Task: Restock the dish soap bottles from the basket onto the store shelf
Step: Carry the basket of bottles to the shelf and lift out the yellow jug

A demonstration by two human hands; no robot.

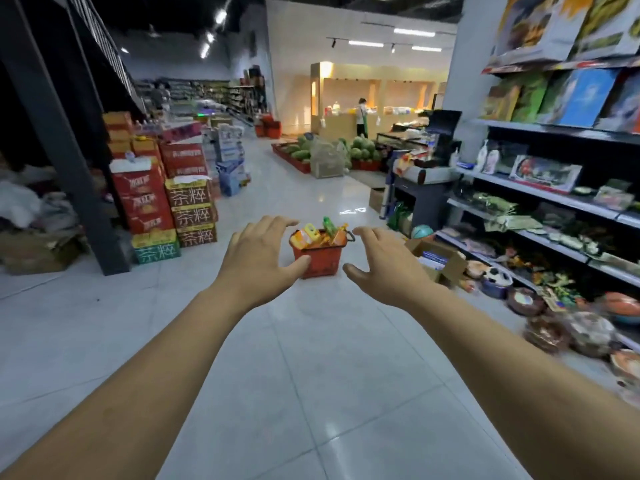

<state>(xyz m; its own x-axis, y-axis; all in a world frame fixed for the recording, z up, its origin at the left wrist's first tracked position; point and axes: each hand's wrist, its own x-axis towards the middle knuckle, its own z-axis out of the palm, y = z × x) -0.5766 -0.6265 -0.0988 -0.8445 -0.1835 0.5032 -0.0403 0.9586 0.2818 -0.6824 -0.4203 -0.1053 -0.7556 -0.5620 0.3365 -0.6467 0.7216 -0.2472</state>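
Note:
A red shopping basket (320, 263) stands on the tiled floor ahead, in the middle of the aisle. It holds several dish soap bottles (320, 233), orange, yellow and green, sticking up above its rim. Both my arms are stretched out toward it. My left hand (258, 254) is held in front of the basket's left side, fingers spread and empty. Level with the basket's right side, my right hand (384, 263) is also spread and empty. Neither hand touches the basket, as far as I can tell. The store shelf (540, 192) runs along the right.
Stacked red and yellow cartons (166, 199) and a dark steel post (69, 161) line the left. An open cardboard box (438, 259), balls and bowls lie on the floor by the shelf's foot. Watermelons (332, 150) and a person at a counter are far ahead.

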